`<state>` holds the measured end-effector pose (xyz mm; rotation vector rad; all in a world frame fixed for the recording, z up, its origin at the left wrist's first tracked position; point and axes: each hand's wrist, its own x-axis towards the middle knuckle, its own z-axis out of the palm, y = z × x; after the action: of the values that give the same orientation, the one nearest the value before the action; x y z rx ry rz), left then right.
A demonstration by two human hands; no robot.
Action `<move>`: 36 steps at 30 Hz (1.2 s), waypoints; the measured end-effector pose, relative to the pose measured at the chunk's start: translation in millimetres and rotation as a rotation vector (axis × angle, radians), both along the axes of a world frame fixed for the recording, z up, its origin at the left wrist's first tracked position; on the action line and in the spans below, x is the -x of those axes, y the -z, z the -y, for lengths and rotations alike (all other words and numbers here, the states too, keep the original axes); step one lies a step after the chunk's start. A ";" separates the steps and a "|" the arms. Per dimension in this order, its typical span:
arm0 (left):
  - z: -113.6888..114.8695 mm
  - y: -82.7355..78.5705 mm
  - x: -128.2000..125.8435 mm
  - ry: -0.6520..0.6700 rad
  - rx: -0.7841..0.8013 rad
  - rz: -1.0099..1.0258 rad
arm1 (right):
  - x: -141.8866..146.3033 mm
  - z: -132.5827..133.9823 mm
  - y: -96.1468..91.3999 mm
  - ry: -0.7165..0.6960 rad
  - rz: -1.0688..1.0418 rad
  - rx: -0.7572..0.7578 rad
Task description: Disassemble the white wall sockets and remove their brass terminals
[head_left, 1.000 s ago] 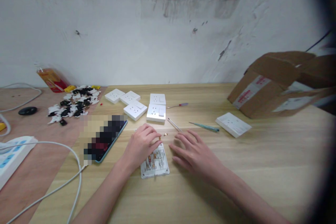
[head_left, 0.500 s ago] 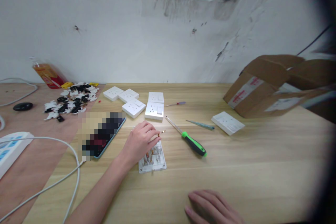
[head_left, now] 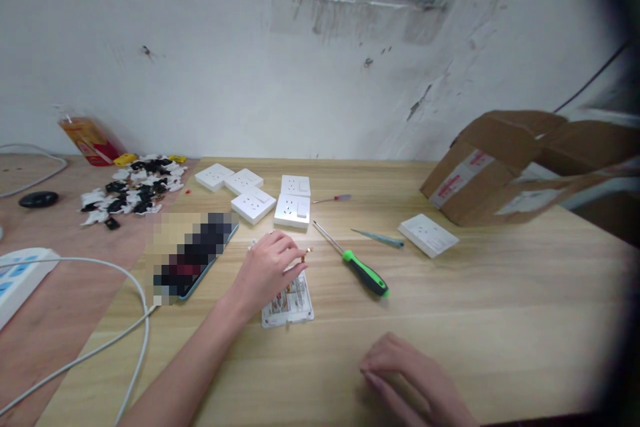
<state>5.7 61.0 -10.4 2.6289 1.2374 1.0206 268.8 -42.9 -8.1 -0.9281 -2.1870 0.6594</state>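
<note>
**Left hand [head_left: 267, 271] curled over a white opened wall socket [head_left: 287, 305]**

Its fingertips sit just beside a small brass contact [head_left: 304, 254]; whether they pinch it, I cannot tell. The right hand [head_left: 407, 373] rests loosely curled and empty, nearer on the light wooden surface [head_left: 500, 320], right of a green-and-black screwdriver [head_left: 365, 273].

Soft even light, dark blurred right edge

My screwdriver [head_left: 365, 273] has a bright green and black handle. Pale, streaky wood grain runs across the table [head_left: 475, 300] beneath it.
</note>
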 end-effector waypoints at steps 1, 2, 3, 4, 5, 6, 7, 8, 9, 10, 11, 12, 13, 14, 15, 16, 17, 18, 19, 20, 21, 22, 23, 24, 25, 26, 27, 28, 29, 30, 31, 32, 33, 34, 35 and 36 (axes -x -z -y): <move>-0.1 0.4 0.1 0.000 0.002 0.002 | 3.2 -9.4 -8.3 0.030 -0.036 0.059; -0.1 0.8 0.3 -0.001 0.005 0.004 | 6.9 -20.1 -16.6 0.064 -0.072 0.113; -0.2 1.1 0.5 -0.001 0.010 0.004 | 11.4 -31.7 -24.4 0.083 -0.106 0.177; -0.2 1.3 0.6 -0.002 0.013 0.003 | 16.7 -43.8 -31.2 0.080 -0.114 0.260; -0.1 1.4 0.6 -0.002 0.015 0.002 | 23.0 -56.0 -36.6 0.065 -0.126 0.350; -0.1 1.5 0.4 -0.001 0.016 0.000 | 30.0 -67.9 -40.4 0.045 -0.169 0.407; 0.0 1.5 0.1 0.001 0.019 -0.004 | 37.5 -79.3 -42.7 0.012 -0.192 0.449; 0.1 1.6 -0.2 0.001 0.018 -0.008 | 45.1 -89.8 -43.6 -0.003 -0.224 0.466; 0.2 1.6 -0.7 0.004 0.019 -0.013 | 52.6 -99.1 -43.2 -0.011 -0.251 0.483; 0.3 1.7 -1.1 0.006 0.020 -0.020 | 59.5 -107.1 -42.0 -0.022 -0.270 0.499; 0.4 1.8 -1.6 0.008 0.023 -0.026 | 65.4 -113.8 -40.1 -0.027 -0.290 0.513; 0.5 1.8 -2.1 0.010 0.027 -0.031 | 70.1 -119.0 -37.7 -0.035 -0.303 0.524; 0.7 1.8 -2.7 0.011 0.029 -0.033 | 73.6 -122.9 -35.1 -0.045 -0.316 0.536; 0.9 1.7 -3.2 0.011 0.030 -0.034 | 75.7 -125.6 -32.4 -0.058 -0.329 0.548; 1.1 1.5 -3.8 0.010 0.031 -0.033 | 76.7 -127.4 -29.6 -0.073 -0.342 0.560; 1.4 1.3 -4.5 0.008 0.030 -0.029 | 76.5 -128.6 -26.8 -0.088 -0.358 0.572; 1.7 1.1 -5.3 0.010 0.029 -0.025 | 75.7 -129.2 -24.2 -0.102 -0.372 0.585; 2.0 0.9 -6.1 0.012 0.030 -0.019 | 74.4 -129.6 -21.7 -0.112 -0.384 0.596; 2.3 0.8 -6.9 0.016 0.035 -0.013 | 73.0 -129.8 -19.5 -0.117 -0.390 0.605; 2.6 0.9 -7.7 0.022 0.038 -0.006 | 71.8 -129.9 -17.6 -0.120 -0.394 0.613; 2.8 1.2 -8.4 0.027 0.039 0.003 | 71.0 -129.8 -16.2 -0.122 -0.397 0.622; 2.9 1.7 -9.0 0.032 0.038 0.011 | 70.6 -129.7 -15.3 -0.125 -0.402 0.631; 3.0 2.4 -9.5 0.034 0.036 0.018 | 70.7 -129.4 -14.8 -0.128 -0.409 0.643; 3.0 3.2 -9.8 0.036 0.033 0.023 | 71.1 -129.0 -14.8 -0.128 -0.419 0.653; 3.0 3.9 -10.0 0.037 0.028 0.026 | 71.8 -128.4 -15.0 -0.125 -0.429 0.661; 3.0 4.6 -10.1 0.037 0.022 0.027 | 72.6 -127.8 -15.3 -0.121 -0.439 0.666; 3.0 5.0 -10.2 0.039 0.018 0.026 | 73.2 -127.2 -15.6 -0.116 -0.446 0.668; 3.0 5.3 -10.3 0.040 0.011 0.026 | 73.7 -126.6 -15.8 -0.111 -0.451 0.670; 3.1 5.3 -10.4 0.043 0.004 0.026 | 73.9 -126.1 -15.7 -0.105 -0.453 0.672; 3.2 5.1 -10.7 0.045 -0.002 0.026 | 73.9 -125.8 -15.3 -0.099 -0.454 0.675; 3.3 4.9 -11.1 0.048 -0.009 0.026 | 73.6 -125.6 -14.6 -0.093 -0.451 0.677; 3.4 4.6 -11.5 0.049 -0.016 0.025 | 73.2 -125.5 -13.8 -0.083 -0.446 0.675; 3.4 4.5 -12.0 0.051 -0.025 0.024 | 72.7 -125.4 -12.8 -0.072 -0.443 0.669; 3.5 4.6 -12.5 0.052 -0.033 0.024 | 72.1 -125.4 -11.9 -0.065 -0.441 0.660; 3.5 4.8 -13.0 0.054 -0.039 0.024 | 71.7 -125.2 -11.1 -0.062 -0.444 0.650; 3.5 5.1 -13.5 0.055 -0.043 0.024 | 71.4 -124.9 -10.5 -0.063 -0.449 0.642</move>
<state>19.2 57.5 -15.5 2.6581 1.1442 1.0783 197.4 82.0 2.4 -0.9008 -1.6223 1.4948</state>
